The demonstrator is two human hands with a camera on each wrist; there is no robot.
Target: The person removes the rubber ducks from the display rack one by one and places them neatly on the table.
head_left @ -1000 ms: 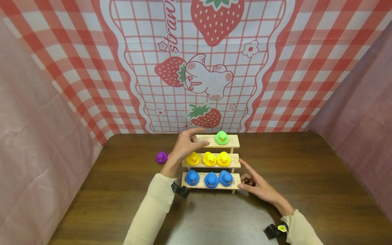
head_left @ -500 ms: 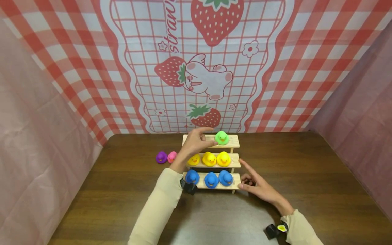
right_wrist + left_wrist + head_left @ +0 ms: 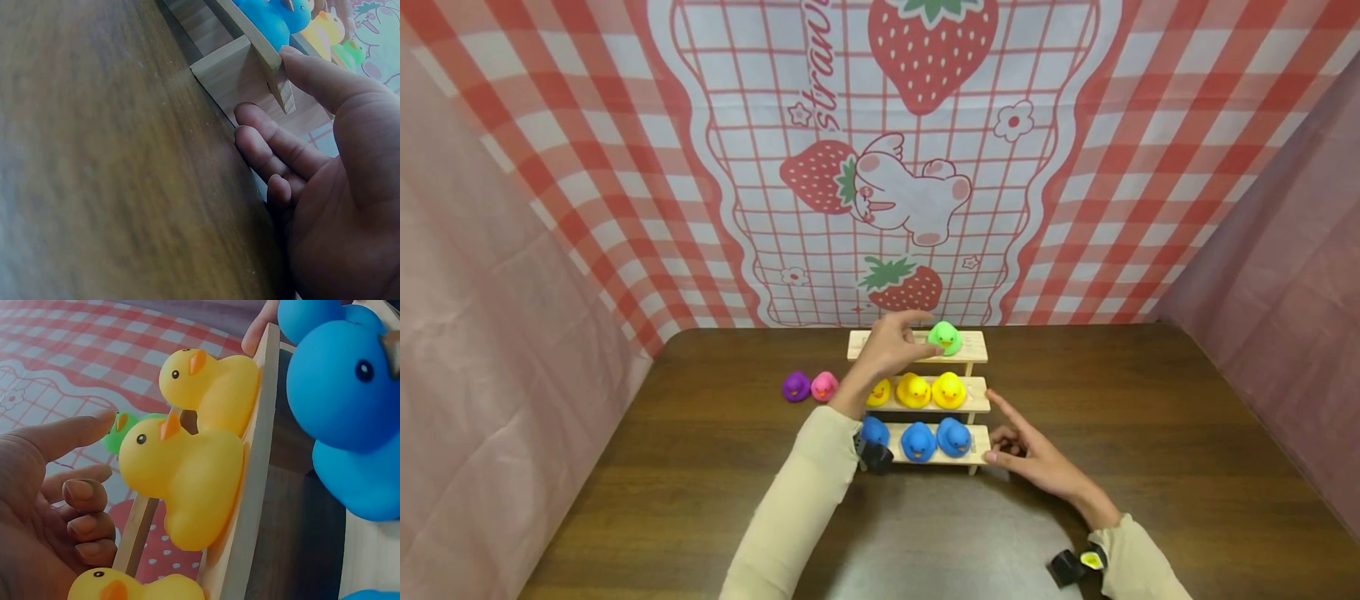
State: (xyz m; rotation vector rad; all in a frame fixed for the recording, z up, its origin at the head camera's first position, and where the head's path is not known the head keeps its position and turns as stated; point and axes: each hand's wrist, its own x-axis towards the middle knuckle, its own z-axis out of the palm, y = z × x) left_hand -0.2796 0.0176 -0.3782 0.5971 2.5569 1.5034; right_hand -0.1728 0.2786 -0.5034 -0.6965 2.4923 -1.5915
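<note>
A green rubber duck (image 3: 947,333) sits toward the right of the top step of a three-tier wooden stand (image 3: 974,398). My left hand (image 3: 887,346) reaches over the stand from the left, thumb and index finger spread, their tips right at the duck's side. Its other fingers curl loosely in the left wrist view. At the stand's right end is my right hand (image 3: 1037,458); its thumb touches the lower step's end and its index finger points to the middle step's end. Yellow ducks (image 3: 913,390) line the middle step, and blue ducks (image 3: 918,442) the bottom one.
On the brown table (image 3: 692,467), left of the stand, a purple duck (image 3: 796,387) and a pink duck (image 3: 824,386) stand side by side. A strawberry-print cloth (image 3: 910,192) hangs right behind the stand, and pink curtains (image 3: 497,317) flank the table.
My left hand has moved right along the top step to the green duck, uncovering the pink duck. My right hand has stayed at the stand's end, and the ducks have kept their places.
</note>
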